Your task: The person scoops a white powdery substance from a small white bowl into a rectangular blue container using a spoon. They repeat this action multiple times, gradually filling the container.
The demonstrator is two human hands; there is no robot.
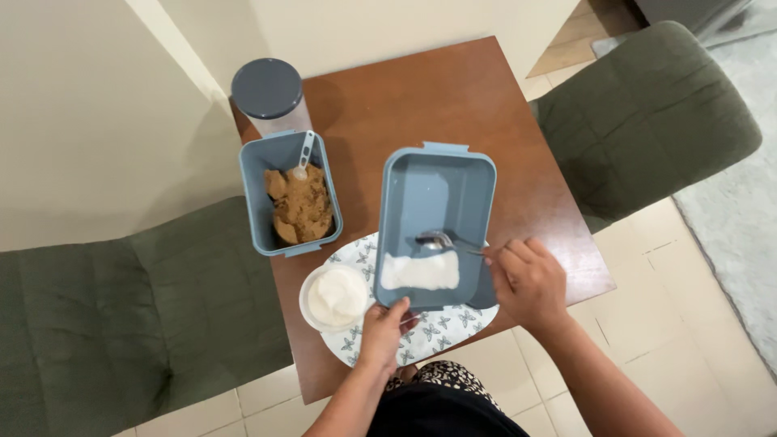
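A: What sits along the counter's (421,97) left edge?

B: A jar (270,96) with a grey lid at the far left corner. Just nearer, touching it, a blue box (290,194) of brown lumps with a scoop (304,154) stuck in. Nearer again, at the left end of a patterned mat (441,328), a round white tub (334,297) of white stuff.

A: And the left hand (383,332)?

B: It grasps the near rim of a second blue box (433,226), thumb over the edge. That box stands mid-counter, near end on the mat, tipped toward the person, with white powder (420,271) heaped at the low end.

A: The right hand (530,279)?

B: At the box's right wall, fingers closed on a metal spoon (441,240). The spoon's bowl lies inside the box, just above the powder.

A: Anything around the counter?

B: Green chairs, one (121,324) to the left, one (647,113) to the right.
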